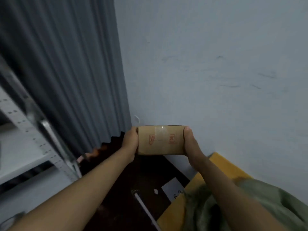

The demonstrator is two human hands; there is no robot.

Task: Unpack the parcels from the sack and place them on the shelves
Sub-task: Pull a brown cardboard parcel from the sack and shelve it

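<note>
A small brown cardboard parcel [160,140], sealed with clear tape and stamped with red marks, is held up in front of me near the wall corner. My left hand [130,143] grips its left end and my right hand [191,144] grips its right end, thumb on top. A green sack [221,205] lies bunched at the lower right, under my right forearm. The white metal shelves [25,139] stand at the left edge, blurred.
A grey curtain [66,64] hangs at the left and a pale wall [216,64] fills the right. On the dark floor lie a yellow box [221,165], a white paper label [173,189] and a thin white rod [146,210].
</note>
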